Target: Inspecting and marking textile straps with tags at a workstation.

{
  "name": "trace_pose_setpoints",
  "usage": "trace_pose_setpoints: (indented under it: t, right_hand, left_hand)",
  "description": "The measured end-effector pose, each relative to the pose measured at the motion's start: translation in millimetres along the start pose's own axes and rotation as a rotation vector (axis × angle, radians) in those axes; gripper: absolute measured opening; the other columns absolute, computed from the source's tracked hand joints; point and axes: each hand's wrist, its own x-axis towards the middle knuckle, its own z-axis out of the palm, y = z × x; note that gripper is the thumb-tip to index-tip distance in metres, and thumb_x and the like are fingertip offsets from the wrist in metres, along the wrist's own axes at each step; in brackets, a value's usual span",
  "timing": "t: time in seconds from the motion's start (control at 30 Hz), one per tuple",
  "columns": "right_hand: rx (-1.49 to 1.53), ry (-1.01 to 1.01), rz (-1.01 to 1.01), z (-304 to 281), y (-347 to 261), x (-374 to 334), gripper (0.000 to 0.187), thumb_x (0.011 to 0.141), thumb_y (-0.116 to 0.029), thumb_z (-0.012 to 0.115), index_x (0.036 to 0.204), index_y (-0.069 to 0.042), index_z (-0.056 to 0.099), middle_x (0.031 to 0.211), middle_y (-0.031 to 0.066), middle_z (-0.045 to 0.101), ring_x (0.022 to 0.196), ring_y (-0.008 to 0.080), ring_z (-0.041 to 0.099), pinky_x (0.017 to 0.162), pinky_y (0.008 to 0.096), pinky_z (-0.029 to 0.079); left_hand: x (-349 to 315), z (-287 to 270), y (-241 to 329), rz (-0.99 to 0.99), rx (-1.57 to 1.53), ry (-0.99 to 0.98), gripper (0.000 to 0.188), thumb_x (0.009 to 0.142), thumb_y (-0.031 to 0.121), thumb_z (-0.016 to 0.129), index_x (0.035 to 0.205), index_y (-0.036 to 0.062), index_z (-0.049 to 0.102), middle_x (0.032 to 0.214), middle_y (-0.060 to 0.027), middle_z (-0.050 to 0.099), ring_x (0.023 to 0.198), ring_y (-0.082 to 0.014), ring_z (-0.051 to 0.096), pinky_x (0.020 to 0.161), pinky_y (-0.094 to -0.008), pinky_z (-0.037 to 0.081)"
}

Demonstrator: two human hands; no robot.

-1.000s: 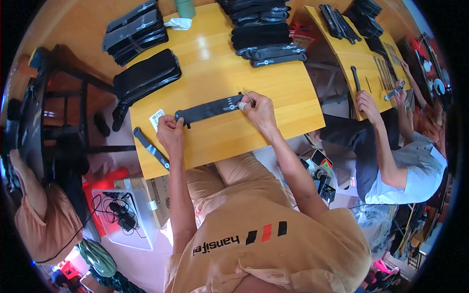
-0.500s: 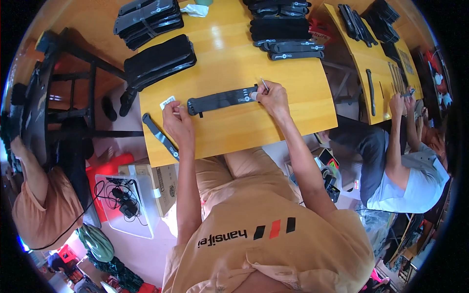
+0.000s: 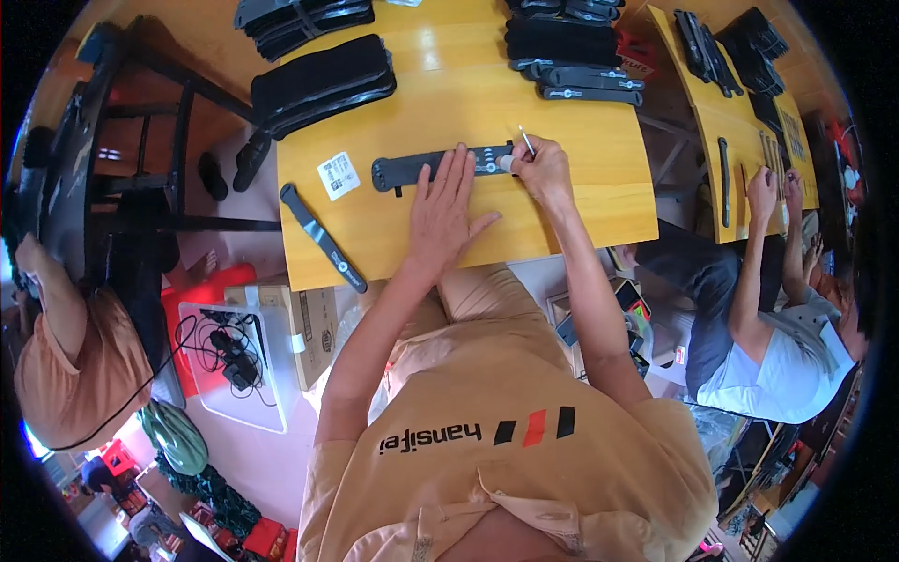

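A flat black strap (image 3: 403,171) with white markings near its right end lies across the yellow table (image 3: 449,84). My left hand (image 3: 448,211) is spread flat over its middle, fingers stretched out, holding nothing. At the strap's right end, my right hand (image 3: 543,175) pinches a thin silver tool (image 3: 527,140) that points up and away. Something white shows at that hand's thumb; I cannot tell what it is. A white label sheet (image 3: 338,176) with printed codes sits left of the strap. Another black strap (image 3: 323,239) lies slantwise near the table's left front corner.
Stacks of black straps (image 3: 323,84) stand at the far left, with more piles (image 3: 567,51) at the far right. On the right, a co-worker's hands (image 3: 763,192) are over a second table (image 3: 735,140). A clear bin (image 3: 234,365) with black cables stands on the floor at left.
My left hand has let go of the label sheet, which now lies on the table, and has moved right onto the strap. My right hand keeps the silver tool at the strap's right end.
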Motion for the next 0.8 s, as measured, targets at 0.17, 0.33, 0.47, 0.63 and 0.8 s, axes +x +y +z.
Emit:
trace_pose_setpoints:
  t: [0.17, 0.33, 0.47, 0.63, 0.8]
  right_hand:
    - [-0.029, -0.001, -0.02, -0.7, -4.0, -0.9, 0.023, 0.062, -0.017, 0.074, 0.06, -0.005, 0.055, 0.05, 0.0035, 0.051, 0.047, 0.0143, 0.047, 0.048, 0.0292, 0.038]
    - [-0.007, -0.014, -0.026, -0.1, 2.3, 1.6, 0.023, 0.061, -0.017, 0.075, 0.06, -0.005, 0.055, 0.051, 0.0038, 0.051, 0.048, 0.0145, 0.048, 0.049, 0.029, 0.038]
    - [-0.035, -0.014, -0.003, 1.4, -2.6, -0.6, 0.024, 0.061, -0.019, 0.075, 0.061, -0.005, 0.056, 0.051, 0.0042, 0.052, 0.049, 0.0146, 0.051, 0.05, 0.0293, 0.04]
    - [-0.077, 0.002, -0.037, -3.9, -1.9, -3.5, 0.024, 0.064, -0.022, 0.074, 0.062, -0.006, 0.056, 0.052, 0.0047, 0.052, 0.048, 0.0152, 0.051, 0.049, 0.0312, 0.041]
    - [0.444, -0.144, 0.089, -22.6, -11.5, -11.8, 0.016, 0.08, -0.017, 0.06, 0.069, -0.006, 0.058, 0.051, -0.0032, 0.046, 0.04, 0.0034, 0.037, 0.037, 0.0202, 0.026]
  left_hand:
    - [-15.8, -12.7, -27.4, -0.048, 0.068, -0.016, 0.079, 0.08, 0.048, 0.049, 0.137, 0.0026, 0.018, 0.143, -0.012, 0.018, 0.132, -0.0244, 0.017, 0.106, -0.0448, 0.013]
    - [-23.9, -25.7, -39.2, -0.077, 0.163, -0.024, 0.078, 0.081, 0.046, 0.049, 0.136, 0.001, 0.018, 0.143, -0.0123, 0.018, 0.132, -0.0243, 0.017, 0.105, -0.0449, 0.013]
    - [-36.0, -33.8, -55.9, -0.18, 0.333, 0.023, 0.077, 0.081, 0.049, 0.05, 0.134, -0.0013, 0.024, 0.142, -0.0148, 0.02, 0.131, -0.0268, 0.019, 0.104, -0.0467, 0.015]
    - [-73.9, -64.7, -79.8, -0.494, 0.334, 0.346, 0.07, 0.082, 0.041, 0.053, 0.129, -0.0056, 0.029, 0.134, -0.0243, 0.026, 0.122, -0.0395, 0.03, 0.097, -0.0474, 0.028]
    - [-92.8, -87.1, -61.0, -0.984, -0.14, 0.138, 0.051, 0.07, 0.035, 0.067, 0.1, -0.0035, 0.053, 0.082, -0.0178, 0.06, 0.074, -0.0342, 0.059, 0.068, -0.04, 0.046]
